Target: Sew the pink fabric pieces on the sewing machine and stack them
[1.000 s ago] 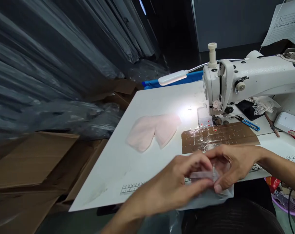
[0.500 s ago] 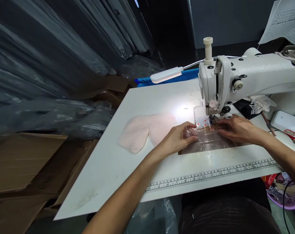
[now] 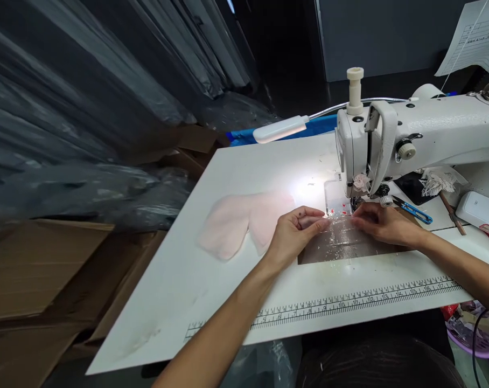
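Observation:
A white sewing machine point(image 3: 426, 129) stands at the right, its needle area low over a brown, tape-covered plate point(image 3: 329, 253). My left hand point(image 3: 291, 234) is just left of the needle area, thumb and forefinger brought close together above the plate. Anything between those fingertips is too small to make out. My right hand point(image 3: 384, 223) lies to the right of the presser foot, fingers bent and pinched close to it; what they hold is hidden. Small red marks point(image 3: 344, 205) show between the hands. Blue thread snips point(image 3: 416, 212) lie behind my right hand.
Pale pink fabric point(image 3: 232, 226) rests on the white table point(image 3: 163, 291), left of my left hand. A lamp point(image 3: 280, 129) lights the sewing area. A printed ruler point(image 3: 345, 303) runs along the front edge. Cardboard point(image 3: 38, 269) lies left; a purple basket point(image 3: 476, 345) is below right.
My right hand has moved slightly left and down beside the presser foot, uncovering the blue snips. The left hand stays near the plate. The camera view has shifted a little.

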Demonstrator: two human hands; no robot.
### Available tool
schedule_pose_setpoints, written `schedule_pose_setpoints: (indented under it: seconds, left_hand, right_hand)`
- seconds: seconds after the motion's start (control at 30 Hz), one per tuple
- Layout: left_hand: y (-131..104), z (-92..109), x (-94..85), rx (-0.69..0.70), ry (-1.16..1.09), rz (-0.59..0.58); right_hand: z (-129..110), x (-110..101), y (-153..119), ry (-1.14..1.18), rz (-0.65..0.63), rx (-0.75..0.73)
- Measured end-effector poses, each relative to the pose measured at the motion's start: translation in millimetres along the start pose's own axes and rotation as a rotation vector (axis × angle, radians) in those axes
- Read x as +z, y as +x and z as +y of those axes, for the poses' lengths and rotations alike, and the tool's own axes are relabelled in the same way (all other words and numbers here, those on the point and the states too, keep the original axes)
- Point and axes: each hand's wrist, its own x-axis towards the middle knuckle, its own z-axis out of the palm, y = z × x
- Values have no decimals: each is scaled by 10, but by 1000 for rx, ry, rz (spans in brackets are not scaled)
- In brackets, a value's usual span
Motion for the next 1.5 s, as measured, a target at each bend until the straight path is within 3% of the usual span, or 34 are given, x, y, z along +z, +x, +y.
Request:
schedule_pose_setpoints:
  seconds: [0.1, 0.27, 0.47, 0.67, 0.77, 0.83, 0.97, 1.0, 1.03, 1.1, 1.2, 1.4, 1.5]
  left_hand:
    - [24, -10, 22, -62, -165, 28]
    - [-4, 18, 52, -101, -417, -6]
    - [-16, 33, 78, -116, -599, -39]
    - [-7, 1, 92, -132, -564, -2]
    - [31, -35, 89, -112, -489, -9]
    - [67, -58, 62, -25, -344, 26]
    - [101, -75, -40, 388, 200, 265]
    - [95, -71, -63, 487, 343, 267]
    - [85, -67, -82, 569, 467, 214]
    - [63, -59, -103, 675, 640, -15]
    - [50, -78, -102, 708, 753, -295]
    - [57, -150, -28, 706, 838, -403]
    - [21, -94, -31, 692, 786, -332]
  right_hand:
    - [94, 58, 27, 227, 103, 119]
    - [115, 123, 53, 462, 171, 190]
    - [51, 98, 22, 534, 194, 303]
    - [119, 142, 32, 471, 199, 245]
    - [130, 94, 8, 274, 162, 171]
    - [119, 31, -19, 57, 119, 133]
    - [103, -62, -36, -238, 159, 168]
    - [107, -69, -29, -265, 189, 174]
    - [114, -70, -20, -277, 217, 171]
    - [126, -63, -2, -271, 255, 147]
    - [108, -63, 1, -270, 269, 135]
    - [19, -146, -66, -282, 125, 158]
    - [28, -137, -88, -69, 63, 175]
